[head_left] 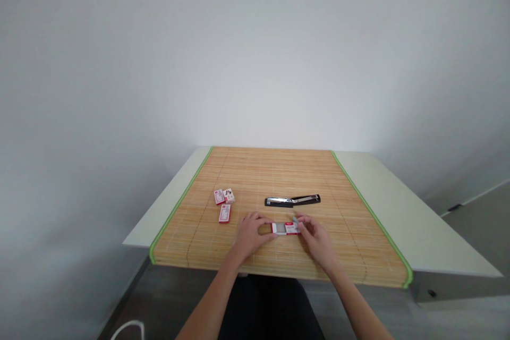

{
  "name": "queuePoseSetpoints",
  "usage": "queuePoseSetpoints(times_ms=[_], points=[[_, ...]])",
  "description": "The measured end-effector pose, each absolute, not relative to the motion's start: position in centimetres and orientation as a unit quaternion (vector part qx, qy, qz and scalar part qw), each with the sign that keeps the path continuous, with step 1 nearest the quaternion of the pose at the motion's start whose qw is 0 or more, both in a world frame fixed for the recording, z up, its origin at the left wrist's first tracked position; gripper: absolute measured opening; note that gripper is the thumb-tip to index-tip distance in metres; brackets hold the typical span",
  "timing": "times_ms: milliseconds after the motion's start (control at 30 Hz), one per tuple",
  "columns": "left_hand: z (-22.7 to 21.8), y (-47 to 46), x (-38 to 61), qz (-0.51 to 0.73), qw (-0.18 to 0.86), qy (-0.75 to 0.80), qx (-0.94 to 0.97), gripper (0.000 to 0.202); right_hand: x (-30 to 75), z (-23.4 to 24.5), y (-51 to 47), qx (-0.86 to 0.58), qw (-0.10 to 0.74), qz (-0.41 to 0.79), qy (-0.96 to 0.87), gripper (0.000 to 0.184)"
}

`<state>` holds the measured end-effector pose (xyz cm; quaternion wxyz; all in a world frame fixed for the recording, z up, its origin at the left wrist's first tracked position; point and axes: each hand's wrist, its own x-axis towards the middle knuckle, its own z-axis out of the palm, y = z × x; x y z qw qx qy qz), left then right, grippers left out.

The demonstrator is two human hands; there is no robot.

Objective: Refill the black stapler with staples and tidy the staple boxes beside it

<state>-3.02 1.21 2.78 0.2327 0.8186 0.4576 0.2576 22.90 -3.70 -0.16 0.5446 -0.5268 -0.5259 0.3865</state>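
Note:
A small red-and-white staple box [292,228] lies on the bamboo mat with its pale inner tray [280,228] slid out to the left. My left hand [251,234] grips the tray's left end between thumb and fingers. At the box's right end, my right hand [316,236] pinches a small grey strip of staples [295,219] between thumb and forefinger. Part of the box is hidden behind the right fingers. Beyond both hands rests a black stapler [280,202], unfolded, its metal channel showing.
To the left sit two closed red-and-white boxes [224,213] and a small white box with a dark picture [229,195]. The bamboo mat [271,170] has green edging and covers the middle of a white table [382,191]. A wall rises behind it.

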Motion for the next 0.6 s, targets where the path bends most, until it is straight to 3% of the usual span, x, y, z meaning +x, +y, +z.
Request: queuePoseSetpoints(times_ms=[600], points=[[2.8, 1.8, -1.0, 0.257, 0.252, 0.438, 0.824, 0.043, 17.6, -2.6, -3.5, -0.539, 0.608, 0.321, -0.486, 0.031]])
